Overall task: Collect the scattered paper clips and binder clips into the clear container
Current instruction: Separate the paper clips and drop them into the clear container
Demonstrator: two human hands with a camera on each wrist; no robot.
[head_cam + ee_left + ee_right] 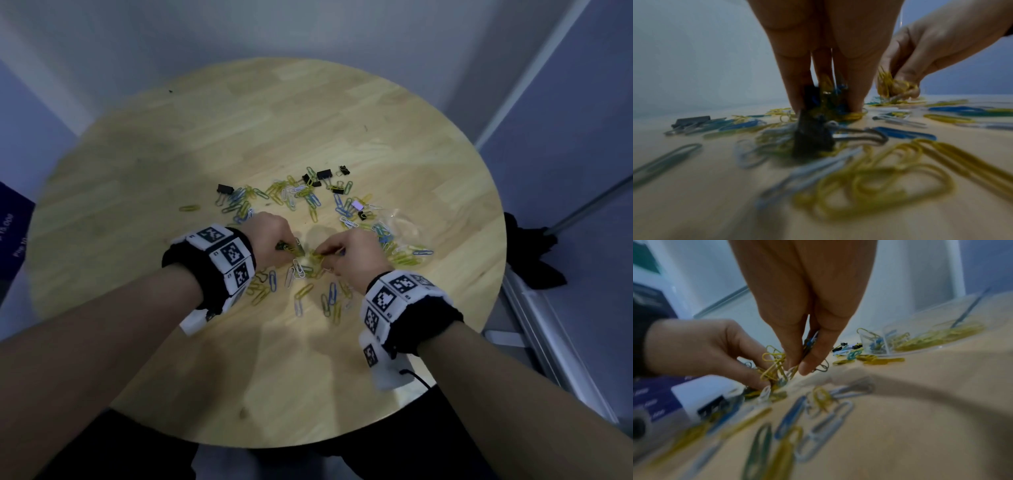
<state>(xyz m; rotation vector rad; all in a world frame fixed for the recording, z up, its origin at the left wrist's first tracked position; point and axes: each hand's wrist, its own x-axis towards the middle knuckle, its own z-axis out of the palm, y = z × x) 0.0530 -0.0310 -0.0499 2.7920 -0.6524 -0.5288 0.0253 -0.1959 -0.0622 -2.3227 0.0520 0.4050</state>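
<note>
Yellow, blue, green and white paper clips lie scattered over the middle of the round wooden table, with black binder clips among them. My left hand pinches a bunch of paper clips together with a black binder clip, fingertips down on the table. Close to its right, my right hand pinches a bundle of mostly yellow paper clips. The clear container lies just right of my right hand, with yellow and blue clips inside.
Another black binder clip lies on the table under my left palm, and one sits at the left of the scatter. Loose clips lie between my wrists. A dark cloth hangs off the table's right edge.
</note>
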